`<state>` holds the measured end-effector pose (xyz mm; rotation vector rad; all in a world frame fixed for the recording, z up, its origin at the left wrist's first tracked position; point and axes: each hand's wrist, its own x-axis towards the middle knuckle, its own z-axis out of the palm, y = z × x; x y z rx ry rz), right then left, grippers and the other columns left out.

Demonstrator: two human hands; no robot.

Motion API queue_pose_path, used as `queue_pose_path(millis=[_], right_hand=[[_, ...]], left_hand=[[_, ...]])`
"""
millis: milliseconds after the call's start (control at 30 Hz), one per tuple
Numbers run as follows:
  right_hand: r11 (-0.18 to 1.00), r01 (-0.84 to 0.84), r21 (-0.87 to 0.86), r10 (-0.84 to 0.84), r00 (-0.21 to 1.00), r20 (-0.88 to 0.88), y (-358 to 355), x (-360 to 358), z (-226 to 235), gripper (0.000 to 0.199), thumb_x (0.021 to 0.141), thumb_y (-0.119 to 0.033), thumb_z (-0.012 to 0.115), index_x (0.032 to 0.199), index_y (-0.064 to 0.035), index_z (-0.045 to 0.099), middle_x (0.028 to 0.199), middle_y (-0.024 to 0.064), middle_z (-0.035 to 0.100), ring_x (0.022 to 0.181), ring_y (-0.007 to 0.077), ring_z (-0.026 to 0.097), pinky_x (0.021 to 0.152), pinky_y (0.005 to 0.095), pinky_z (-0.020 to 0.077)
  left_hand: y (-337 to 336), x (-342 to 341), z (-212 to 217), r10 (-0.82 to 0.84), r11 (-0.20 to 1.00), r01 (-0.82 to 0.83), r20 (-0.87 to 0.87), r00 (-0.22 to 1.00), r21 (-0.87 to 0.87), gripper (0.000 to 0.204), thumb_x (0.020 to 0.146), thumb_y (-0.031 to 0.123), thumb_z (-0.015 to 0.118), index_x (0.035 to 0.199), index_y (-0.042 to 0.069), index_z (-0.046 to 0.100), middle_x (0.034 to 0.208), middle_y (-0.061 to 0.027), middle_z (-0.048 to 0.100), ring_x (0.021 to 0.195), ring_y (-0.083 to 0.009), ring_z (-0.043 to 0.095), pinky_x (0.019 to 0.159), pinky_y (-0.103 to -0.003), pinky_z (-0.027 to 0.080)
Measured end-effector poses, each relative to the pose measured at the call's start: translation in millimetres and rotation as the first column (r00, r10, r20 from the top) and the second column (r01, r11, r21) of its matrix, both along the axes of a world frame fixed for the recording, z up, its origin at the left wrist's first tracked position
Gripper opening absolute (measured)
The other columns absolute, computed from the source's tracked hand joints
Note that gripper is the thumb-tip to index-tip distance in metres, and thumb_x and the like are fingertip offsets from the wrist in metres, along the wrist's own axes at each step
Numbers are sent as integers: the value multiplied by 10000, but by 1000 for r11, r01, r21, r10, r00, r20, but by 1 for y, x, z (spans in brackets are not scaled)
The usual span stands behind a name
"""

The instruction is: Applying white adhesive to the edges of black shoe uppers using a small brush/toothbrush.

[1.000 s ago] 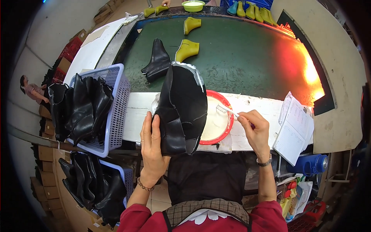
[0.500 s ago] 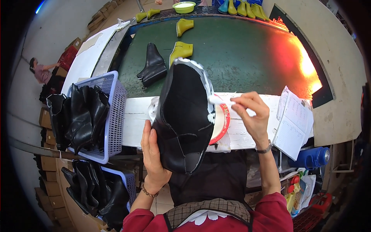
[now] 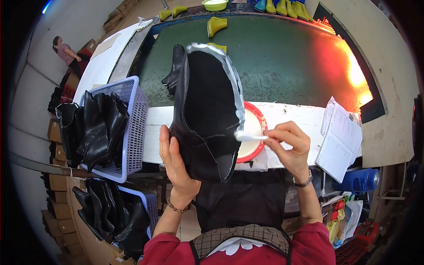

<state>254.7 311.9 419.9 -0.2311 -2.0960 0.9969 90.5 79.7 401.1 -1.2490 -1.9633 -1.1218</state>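
A black leather boot upper [image 3: 194, 143] is held up with its dark open side facing me. White paste coats its right and far edge in a thick band. My left hand [image 3: 180, 170] grips the upper's near left side, thumb hidden behind it. My right hand [image 3: 291, 143] pinches the handle of a small white brush [image 3: 252, 137], its paste-covered head against the lower right edge of the opening. Just behind, a red-rimmed bowl [image 3: 265, 123] of white paste sits on the white board [image 3: 287, 112], partly covered by the upper. Another black boot [image 3: 175, 66] stands beyond, mostly hidden.
Blue baskets [image 3: 138, 104] of black uppers stand at my left, one above the other. A green conveyor belt [image 3: 282, 66] lies ahead with yellow shoe lasts [image 3: 216, 26] on it. An open notebook [image 3: 338, 141], a blue flask [image 3: 357, 180] and a glowing heater [image 3: 353, 75] are to the right.
The brush has moved down along the edge toward me, and its handle now lies nearly level. The upper has shifted farther away, covering more of the boot and a yellow last.
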Motion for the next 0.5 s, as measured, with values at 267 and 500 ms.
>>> queue_pose_path(millis=[267, 500], right_hand=[[998, 55, -26, -52, 994, 101, -4, 1, 12, 191, 834, -26, 831, 1023, -36, 805, 866, 56, 701, 704, 107, 655, 565, 249, 489], [997, 28, 76, -26, 999, -21, -6, -4, 15, 225, 793, -7, 847, 1011, -41, 806, 863, 67, 691, 717, 154, 667, 614, 276, 524]], left_hand=[[6, -16, -10, 4, 999, 1, -118, 993, 49, 836, 913, 208, 769, 1569, 4, 293, 1582, -380, 324, 1445, -531, 395, 1188, -567, 341], [12, -25, -11, 72, 990, -56, -117, 991, 131, 823, 925, 237, 763, 1567, 29, 293, 1588, -369, 316, 1449, -530, 384, 1193, -588, 329]])
